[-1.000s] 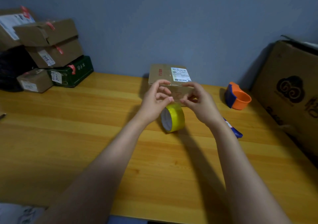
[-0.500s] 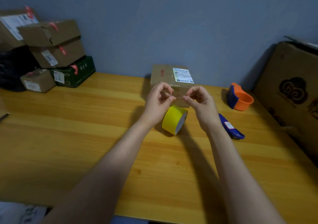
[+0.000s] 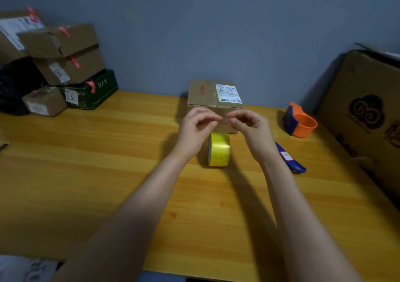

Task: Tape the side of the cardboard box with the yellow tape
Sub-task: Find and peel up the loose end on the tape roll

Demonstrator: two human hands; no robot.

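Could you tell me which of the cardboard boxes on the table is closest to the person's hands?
The small cardboard box with the white shipping label, standing alone by the wall directly behind both hands. The other boxes are stacked at the far left or leaning at the right edge.

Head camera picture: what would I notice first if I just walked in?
Probably the bright yellow tape roll, standing on edge mid-table, right under the two hands pinching something small together. Behind them sits the cardboard box with a white label, and an orange tape dispenser glows at the right.
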